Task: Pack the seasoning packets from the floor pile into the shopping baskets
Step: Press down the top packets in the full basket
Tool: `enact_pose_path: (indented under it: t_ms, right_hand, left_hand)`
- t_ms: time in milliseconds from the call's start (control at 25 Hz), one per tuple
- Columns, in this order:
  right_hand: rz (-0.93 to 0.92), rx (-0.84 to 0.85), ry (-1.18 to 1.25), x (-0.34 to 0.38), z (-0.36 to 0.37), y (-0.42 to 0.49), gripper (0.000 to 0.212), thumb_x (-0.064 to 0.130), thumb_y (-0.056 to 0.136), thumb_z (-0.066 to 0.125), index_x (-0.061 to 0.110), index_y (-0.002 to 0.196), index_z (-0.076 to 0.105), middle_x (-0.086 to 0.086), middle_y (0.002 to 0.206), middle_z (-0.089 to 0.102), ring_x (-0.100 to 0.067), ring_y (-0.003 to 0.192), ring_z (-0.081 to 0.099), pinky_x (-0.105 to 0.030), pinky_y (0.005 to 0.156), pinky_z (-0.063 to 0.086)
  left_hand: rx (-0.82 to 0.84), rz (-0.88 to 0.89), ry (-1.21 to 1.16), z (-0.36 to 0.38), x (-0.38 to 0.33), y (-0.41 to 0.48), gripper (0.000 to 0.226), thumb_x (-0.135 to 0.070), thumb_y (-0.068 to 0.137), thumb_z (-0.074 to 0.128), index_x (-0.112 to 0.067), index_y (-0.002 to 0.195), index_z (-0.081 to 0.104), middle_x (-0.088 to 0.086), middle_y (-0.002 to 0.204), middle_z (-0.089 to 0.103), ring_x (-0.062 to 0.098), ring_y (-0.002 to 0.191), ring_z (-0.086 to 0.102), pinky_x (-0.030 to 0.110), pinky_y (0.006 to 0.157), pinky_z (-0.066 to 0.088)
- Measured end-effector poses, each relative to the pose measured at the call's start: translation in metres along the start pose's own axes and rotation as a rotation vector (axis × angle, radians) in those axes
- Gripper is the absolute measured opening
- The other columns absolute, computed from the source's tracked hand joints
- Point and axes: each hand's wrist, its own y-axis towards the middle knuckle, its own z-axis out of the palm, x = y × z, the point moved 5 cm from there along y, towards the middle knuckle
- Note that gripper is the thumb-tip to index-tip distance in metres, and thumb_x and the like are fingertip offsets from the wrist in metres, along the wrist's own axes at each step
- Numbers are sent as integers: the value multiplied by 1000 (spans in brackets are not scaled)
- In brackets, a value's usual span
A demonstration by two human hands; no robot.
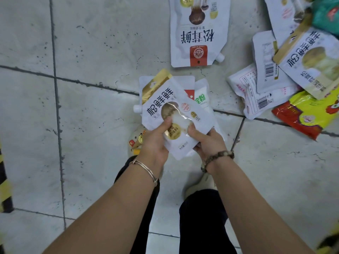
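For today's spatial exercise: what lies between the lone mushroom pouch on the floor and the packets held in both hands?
Head view: only bare floor separates the mushroom pouch from the held packets.

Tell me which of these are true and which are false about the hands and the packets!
1. The left hand and right hand both hold a stack of packets. True.
2. A shopping basket stands beside the packets. False: no basket is in view.
3. A mushroom pouch lies on the floor, touched by no hand. True.
4. The red and yellow packet is in the left hand. False: it lies on the floor.
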Motion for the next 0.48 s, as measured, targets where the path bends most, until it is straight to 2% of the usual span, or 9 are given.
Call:
enact_pose_path:
  t_ms: [80, 160, 240, 320, 400, 480]
  right_hand:
    - [-87, -153, -232, 13, 1, 9, 19, 23, 77, 74, 21, 85, 57, 2, 88, 68, -13, 76, 66, -27, 66, 54]
    - [-307, -282, -440, 39, 11, 19, 28, 28, 74, 76, 25, 88, 52, 10, 86, 61, -4, 77, 59, -20, 66, 47]
    - [-569, -238, -732, 62, 39, 35, 38, 28, 73, 77, 23, 102, 54, 8, 99, 61, -8, 90, 58, -24, 78, 46]
    - [-745, -108, -1171, 72, 81, 59, 53, 30, 73, 75, 19, 120, 52, -2, 121, 54, -19, 110, 51, -34, 92, 42]
    - [-810, 11, -1587, 73, 116, 81, 68, 34, 74, 72, 19, 133, 41, -8, 136, 42, -26, 124, 40, -41, 103, 30]
    - [-838, 25, -1838, 69, 134, 96, 75, 32, 75, 68, 20, 139, 31, -9, 144, 31, -28, 132, 31, -51, 111, 12]
  left_hand:
    - [-57, 60, -1, -16, -15, 3, 42, -4, 82, 64, -10, 123, 61, 15, 118, 66, 32, 107, 64, 50, 92, 50]
    - [-104, 134, 32, -33, -33, 6, 37, -3, 83, 64, -13, 119, 64, 11, 113, 69, 27, 99, 68, 45, 84, 55]
    - [-150, 165, 61, -48, -46, 10, 36, -3, 84, 65, -14, 118, 64, 9, 110, 71, 25, 95, 70, 43, 79, 57]
    - [-187, 148, 59, -59, -50, 14, 36, -4, 84, 65, -13, 120, 64, 10, 111, 70, 27, 98, 68, 47, 86, 54]
    - [-215, 129, 56, -65, -50, 16, 35, -4, 84, 66, -13, 118, 64, 10, 111, 70, 27, 98, 68, 48, 88, 53]
    - [-239, 121, 54, -67, -49, 19, 33, -5, 84, 67, -14, 115, 66, 9, 108, 71, 25, 92, 69, 46, 86, 54]
